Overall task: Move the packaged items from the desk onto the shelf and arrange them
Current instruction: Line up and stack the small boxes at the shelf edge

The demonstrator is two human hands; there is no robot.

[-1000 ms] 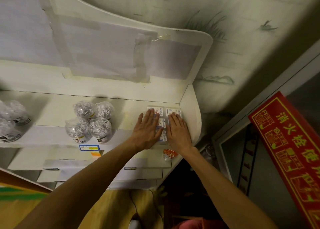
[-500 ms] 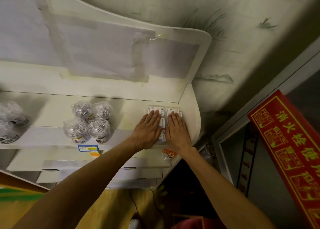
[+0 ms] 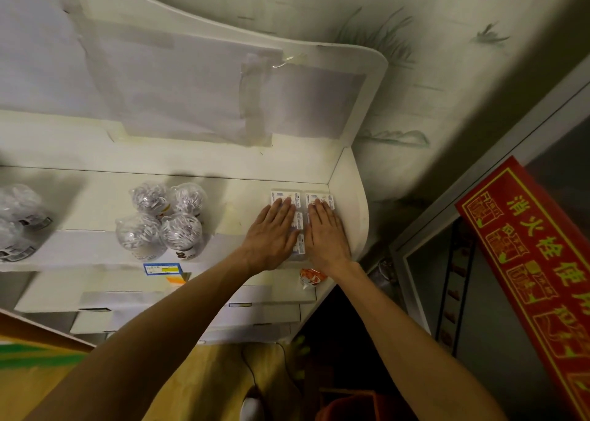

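Observation:
Several small flat white packs [image 3: 285,195] lie in two rows at the right end of the white shelf [image 3: 95,197], against its side panel [image 3: 351,203]. My left hand [image 3: 271,235] rests flat, palm down, on the left row. My right hand [image 3: 325,232] rests flat on the right row beside it. Both hands press on top of the packs without gripping them, and they hide most of each row. Only the far packs and a strip between the hands show.
Clear round bags of small items [image 3: 166,219] stand mid-shelf, with more bags [image 3: 19,216] at the far left. A price label [image 3: 161,268] hangs on the shelf edge. An orange packet [image 3: 309,277] lies below my right wrist. A red sign [image 3: 526,245] leans at right.
My left hand's fingers have drawn together and both hands have slid slightly farther over the packs. The packs have stayed in place.

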